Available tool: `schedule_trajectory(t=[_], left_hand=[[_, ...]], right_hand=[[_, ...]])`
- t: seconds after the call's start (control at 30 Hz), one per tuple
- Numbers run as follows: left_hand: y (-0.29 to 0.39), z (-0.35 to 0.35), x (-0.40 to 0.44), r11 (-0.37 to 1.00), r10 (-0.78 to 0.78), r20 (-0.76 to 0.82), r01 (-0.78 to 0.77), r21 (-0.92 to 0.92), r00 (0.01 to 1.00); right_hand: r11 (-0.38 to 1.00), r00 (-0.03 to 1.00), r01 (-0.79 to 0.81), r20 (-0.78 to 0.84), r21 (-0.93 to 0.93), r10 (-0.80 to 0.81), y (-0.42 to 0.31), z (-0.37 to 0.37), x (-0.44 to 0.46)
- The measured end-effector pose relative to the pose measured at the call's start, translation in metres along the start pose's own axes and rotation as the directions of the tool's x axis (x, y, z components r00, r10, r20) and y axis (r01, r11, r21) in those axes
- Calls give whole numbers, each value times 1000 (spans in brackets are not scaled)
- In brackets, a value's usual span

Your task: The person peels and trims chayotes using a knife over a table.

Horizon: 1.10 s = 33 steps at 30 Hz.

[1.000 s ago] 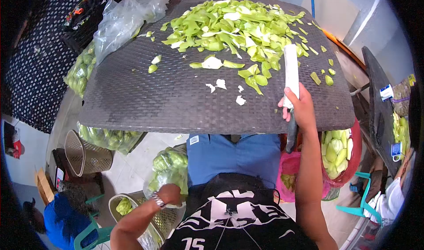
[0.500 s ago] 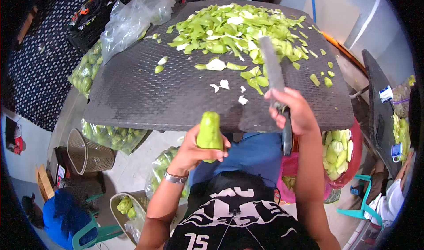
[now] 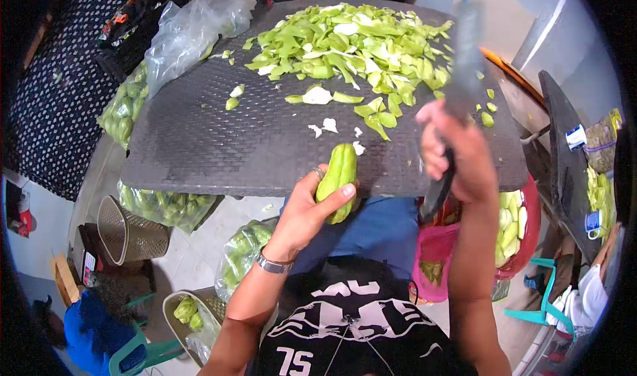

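My left hand is closed around a green chayote, held tilted over the near edge of the dark woven-pattern table. To the right, my right hand grips the black handle of a large knife. Its blade points up and away, blurred by motion and apart from the chayote. Beyond both hands lies a wide heap of green peelings. A few white scraps and loose peel strips lie between the heap and my left hand.
A clear plastic bag rests on the table's far left corner. Bags of chayotes stand below the left side, near a woven bin. At right, a red basin holds peeled pieces beside a pink bag. People sit at both sides.
My right hand has swung the knife up and to the right, away from the peelings. My left hand has raised the chayote slightly to the right and tilted it.
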<state>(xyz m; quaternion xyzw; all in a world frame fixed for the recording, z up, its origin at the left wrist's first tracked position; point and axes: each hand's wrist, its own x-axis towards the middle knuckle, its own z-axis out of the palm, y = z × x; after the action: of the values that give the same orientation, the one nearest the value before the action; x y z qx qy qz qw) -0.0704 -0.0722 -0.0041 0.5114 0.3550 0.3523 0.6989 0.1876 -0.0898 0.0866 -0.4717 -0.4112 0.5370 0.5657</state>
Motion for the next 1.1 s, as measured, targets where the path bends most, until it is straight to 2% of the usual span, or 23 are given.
schedule_trajectory(t=[0.07,0.13,0.2,0.23,0.27,0.33,0.4,0.43,0.5,0.53,0.6,0.63,0.67,0.7,0.73,0.77,0.8,0.83,0.87,0.93,0.97,1.03,1.1], left_hand=[[5,3,-5,1000,17,2,-17,-3,1000],[9,5,-6,999,42,2,-42,-11,999],[11,7,-5,997,70,1,-70,-24,998],[11,5,0,998,59,0,-59,-2,998],[7,2,2,999,32,-1,-32,17,999],[0,1,-3,999,-11,-5,12,47,1000],[1,0,-2,998,-8,-10,9,67,1000],[3,-1,0,998,7,-1,-7,57,1000],[7,0,-4,999,22,16,-23,31,1000],[7,0,2,998,59,37,-59,16,998],[4,-4,4,994,112,79,-111,-13,991],[8,-6,5,985,123,76,-131,113,989],[13,-4,6,964,158,65,-168,206,985],[19,-1,6,934,191,57,-199,298,980],[22,0,5,894,219,53,-222,388,974],[22,2,7,856,270,29,-254,450,962],[21,5,10,812,326,5,-283,510,945],[19,7,11,766,378,-19,-301,567,926],[20,8,10,703,394,8,-307,642,919],[28,8,12,549,419,77,-320,772,905],[23,12,15,552,416,24,-273,788,909],[23,14,14,569,446,40,-318,759,894],[24,17,11,598,469,35,-346,723,883]], right_hand=[[963,962,258,-107,71,-250,-31,18,-17],[862,881,474,-105,178,-462,-11,24,-16],[838,881,445,13,316,-473,33,9,-15],[895,916,349,101,277,-389,47,8,-17],[952,993,86,47,294,-104,52,6,-20],[973,974,-192,-95,132,205,48,4,-17],[953,991,117,-99,281,-93,45,7,-24],[899,964,266,-112,349,-242,39,12,-25],[688,708,702,-287,185,-645,29,24,-28],[497,500,862,-331,101,-800,23,25,-22],[675,663,736,-254,51,-704,34,1,-13],[757,741,653,-228,22,-632,37,-4,-13],[918,891,377,-223,-122,-396,35,-6,-12],[965,957,55,-261,-256,-123,30,-4,-11],[892,928,-278,-339,-358,153,28,-2,-12],[822,962,-93,-263,-562,-71,41,-2,-16],[678,951,91,-137,-729,-276,57,0,-21],[541,901,262,3,-799,-433,59,9,-27],[592,903,337,75,-732,-422,55,19,-33],[557,816,557,280,-616,-506,68,25,-30],[525,839,519,284,-675,-465,68,30,-33],[443,881,441,283,-780,-379,59,40,-41],[360,850,488,338,-795,-404,62,41,-38]])
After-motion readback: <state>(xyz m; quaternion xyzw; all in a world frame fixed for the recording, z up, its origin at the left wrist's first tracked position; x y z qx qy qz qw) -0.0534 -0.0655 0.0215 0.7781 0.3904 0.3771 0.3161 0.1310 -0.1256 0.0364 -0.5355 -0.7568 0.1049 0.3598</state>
